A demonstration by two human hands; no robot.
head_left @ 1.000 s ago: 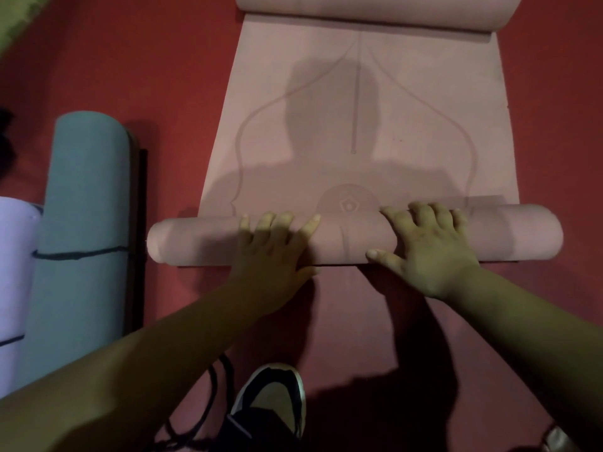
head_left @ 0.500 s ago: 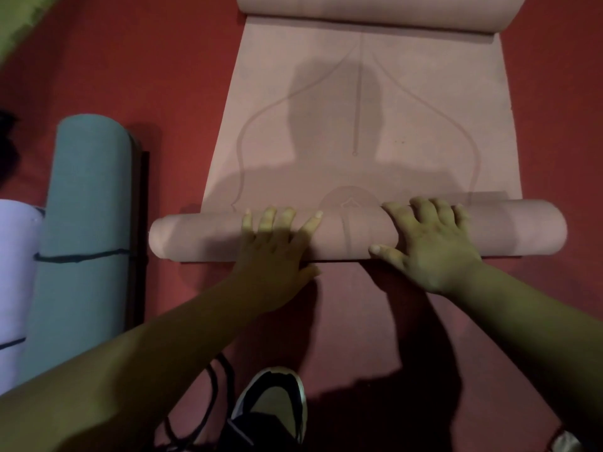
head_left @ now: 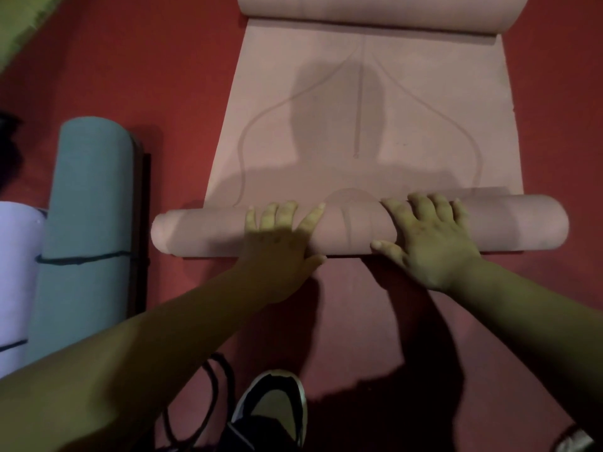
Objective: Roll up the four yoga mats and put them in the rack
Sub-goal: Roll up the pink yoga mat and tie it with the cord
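A pink yoga mat (head_left: 408, 109) lies lengthwise on the red floor, its near end wound into a thick roll (head_left: 202, 233) across the view. My left hand (head_left: 277, 243) rests on the roll left of centre, fingers spread over its top. My right hand (head_left: 427, 243) covers the roll right of centre, thumb on the near side. The mat's far end (head_left: 359, 11) curls up at the top edge. At the left lie a rolled teal mat (head_left: 85, 223) with a dark band around it and a rolled lavender mat (head_left: 16, 272).
A dark bar (head_left: 143, 223) runs along the teal mat's right side. My shoe (head_left: 274, 406) and a black cord (head_left: 208, 386) are on the red floor (head_left: 146, 76) near the bottom. A green edge (head_left: 19, 21) shows at the top left corner.
Both hands have pushed the pink roll a little farther away along the mat, covering the round printed mark; the roll is slightly thicker.
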